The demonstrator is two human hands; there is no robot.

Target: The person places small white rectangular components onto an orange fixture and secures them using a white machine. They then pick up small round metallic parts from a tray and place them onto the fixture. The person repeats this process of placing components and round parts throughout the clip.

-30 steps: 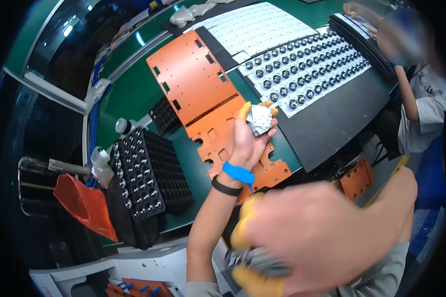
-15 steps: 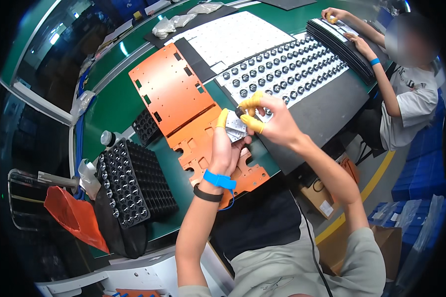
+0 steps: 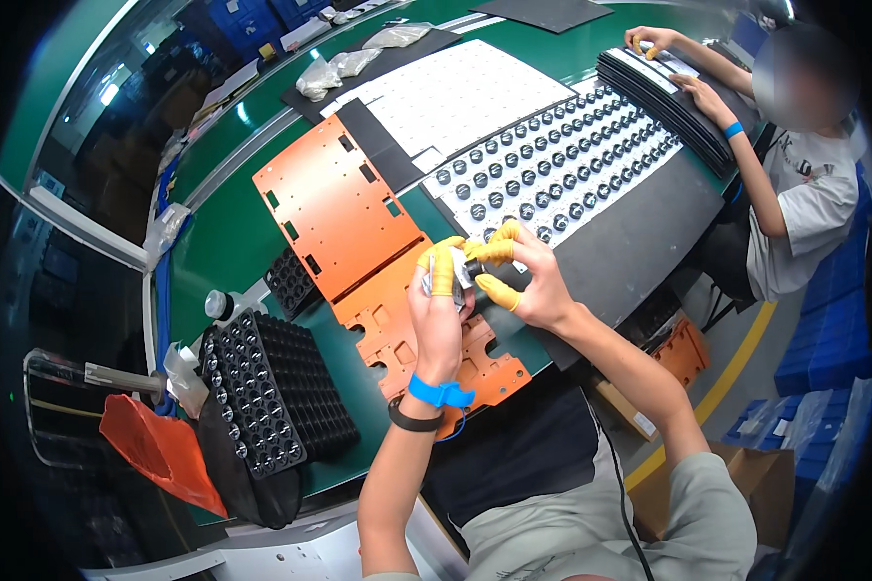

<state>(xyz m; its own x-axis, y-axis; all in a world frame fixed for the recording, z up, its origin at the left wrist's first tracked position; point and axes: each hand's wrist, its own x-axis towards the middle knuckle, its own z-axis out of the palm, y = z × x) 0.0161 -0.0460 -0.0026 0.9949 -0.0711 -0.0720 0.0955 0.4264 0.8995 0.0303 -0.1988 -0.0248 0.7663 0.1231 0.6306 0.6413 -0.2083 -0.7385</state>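
Observation:
My left hand (image 3: pixel 438 315), in yellow finger cots, is closed around a small white board (image 3: pixel 459 265) with dark marks. At its right edge, my right hand (image 3: pixel 545 289) pinches a small black cylindrical part (image 3: pixel 473 269) between yellow-covered fingertips. The part and board touch or nearly so; the fingers hide the contact. Both hands are raised over an orange fixture (image 3: pixel 397 334), whose orange lid plate (image 3: pixel 334 208) lies tilted back behind it. A blue strap (image 3: pixel 440 391) and a dark band circle my left wrist.
Left stands a stack of black trays (image 3: pixel 262 397) with round pockets, near a small bottle (image 3: pixel 219 304). Beyond my hands, a white sheet (image 3: pixel 562 155) carries rows of black round parts on a black mat (image 3: pixel 639 242). At right, a co-worker handles stacked black sheets (image 3: pixel 664 111).
Both hands have come closer together, with the white board turned more edge-on and the left fingers wrapped further over it. The whole view has shifted slightly.

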